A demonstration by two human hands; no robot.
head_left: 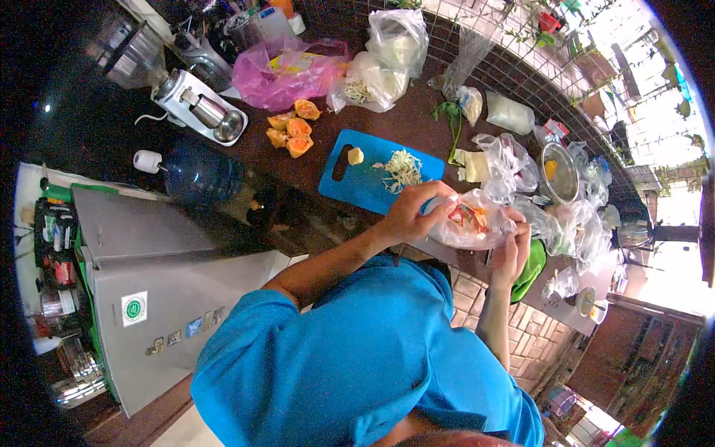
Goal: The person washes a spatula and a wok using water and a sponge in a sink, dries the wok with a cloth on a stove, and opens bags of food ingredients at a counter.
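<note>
My left hand (414, 211) pinches the left side of a clear plastic bag (465, 235) at its rim. The bag's right side is gripped by my right hand (512, 244). Red and orange pieces (469, 216) show inside the bag; I cannot make out exactly what they are. Just beyond my left hand lies a blue cutting board (357, 182), bearing a heap of pale shredded vegetable (403, 170) and a small yellowish chunk (355, 156).
Orange stuffed pieces (299, 127) sit behind the board, near a pink plastic bag (287, 74) and a white coffee machine (201, 108). Rightward are crumpled clear bags (510, 167), a metal bowl (562, 173) and a green cloth-like thing (530, 272). A grey fridge (164, 298) stands left.
</note>
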